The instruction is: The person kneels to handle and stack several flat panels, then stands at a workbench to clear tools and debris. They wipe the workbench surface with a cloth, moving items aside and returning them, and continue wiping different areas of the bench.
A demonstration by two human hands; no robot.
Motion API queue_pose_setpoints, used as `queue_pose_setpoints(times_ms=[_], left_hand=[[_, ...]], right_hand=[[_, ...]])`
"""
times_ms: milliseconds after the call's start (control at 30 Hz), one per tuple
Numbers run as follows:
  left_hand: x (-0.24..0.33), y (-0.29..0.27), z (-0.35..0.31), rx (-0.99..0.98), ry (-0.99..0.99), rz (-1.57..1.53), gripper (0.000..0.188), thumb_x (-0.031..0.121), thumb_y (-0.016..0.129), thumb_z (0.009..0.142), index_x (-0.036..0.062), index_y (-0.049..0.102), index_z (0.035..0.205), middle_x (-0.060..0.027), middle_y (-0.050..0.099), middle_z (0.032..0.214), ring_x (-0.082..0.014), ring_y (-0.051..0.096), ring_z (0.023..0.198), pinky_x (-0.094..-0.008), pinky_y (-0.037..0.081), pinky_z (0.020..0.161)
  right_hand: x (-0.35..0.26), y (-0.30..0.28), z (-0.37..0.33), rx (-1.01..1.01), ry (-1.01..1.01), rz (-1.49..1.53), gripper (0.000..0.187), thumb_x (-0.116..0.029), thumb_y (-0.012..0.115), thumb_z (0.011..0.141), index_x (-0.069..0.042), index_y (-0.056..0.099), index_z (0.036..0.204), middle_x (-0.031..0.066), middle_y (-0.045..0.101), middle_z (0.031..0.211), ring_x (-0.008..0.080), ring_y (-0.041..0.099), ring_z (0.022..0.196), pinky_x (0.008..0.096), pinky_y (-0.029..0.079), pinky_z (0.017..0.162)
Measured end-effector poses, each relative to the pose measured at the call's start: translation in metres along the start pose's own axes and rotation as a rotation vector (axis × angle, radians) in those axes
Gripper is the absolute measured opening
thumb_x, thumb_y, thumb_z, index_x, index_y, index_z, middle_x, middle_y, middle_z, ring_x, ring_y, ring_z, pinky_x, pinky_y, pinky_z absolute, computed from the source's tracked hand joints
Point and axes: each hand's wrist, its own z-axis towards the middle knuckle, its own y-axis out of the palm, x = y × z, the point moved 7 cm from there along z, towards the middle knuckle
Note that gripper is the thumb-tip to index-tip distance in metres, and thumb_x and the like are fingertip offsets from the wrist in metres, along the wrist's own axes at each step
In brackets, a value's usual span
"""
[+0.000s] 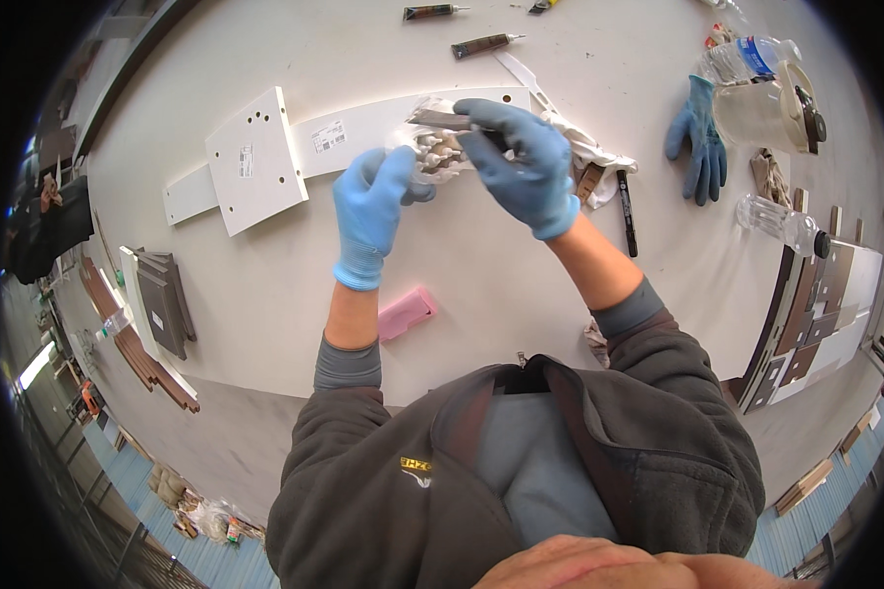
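My left hand [375, 201], in a light blue glove, is closed around the side of a clear plastic bag [440, 155] full of small, pale-tipped pieces. Across the bag's top lies a flat dark brown strip [436, 119]; my right hand [525, 157], in a blue glove with a darker coating, pinches its right end. Both hands are raised over the worktable. Behind them a long white panel [363, 128] with a label lies on the table. A squarish white panel [255, 162] with drilled holes rests across its left part.
A white cloth [591, 147], a black marker [627, 213] and a loose blue glove [698, 142] lie to the right. Plastic bottles [778, 224] stand or lie beyond. Two tubes [486, 45] are at the back. Nearer me is a pink block [407, 313]; grey panels [167, 304] are stacked left.
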Motion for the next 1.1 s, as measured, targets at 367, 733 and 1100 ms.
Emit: queue_pose_setpoints(times_ms=[367,733,1100], left_hand=[[0.002,-0.006,0.001,0.091,0.018,-0.058,0.031,0.026,0.068,0.102,-0.0022,0.070,0.089,-0.0091,0.075,0.075,-0.0140,0.071,0.066,-0.0271,0.053,0.063],[0.003,-0.010,0.002,0.126,0.018,-0.062,0.032,0.027,0.069,0.103,-0.0009,0.070,0.088,-0.0076,0.073,0.072,-0.0145,0.071,0.064,-0.0271,0.052,0.060],[-0.002,-0.002,-0.004,0.077,0.006,0.038,0.029,0.022,0.068,0.105,-0.0017,0.069,0.088,-0.0096,0.076,0.075,-0.0128,0.072,0.067,-0.0268,0.055,0.062]], right_hand=[[-0.033,-0.008,-0.009,-0.104,-0.174,-0.041,0.021,0.006,0.081,0.087,0.002,0.071,0.105,0.0135,0.082,0.104,0.0136,0.073,0.071,0.0250,0.060,0.067],[-0.032,-0.007,-0.019,-0.018,-0.173,-0.099,0.020,-0.003,0.082,0.085,-0.003,0.070,0.101,0.0112,0.076,0.091,0.0245,0.071,0.065,0.0332,0.058,0.060],[-0.010,0.012,-0.001,-0.028,-0.113,-0.171,0.018,-0.002,0.078,0.084,-0.008,0.064,0.094,0.0087,0.063,0.076,0.0302,0.064,0.064,0.0386,0.050,0.056]])
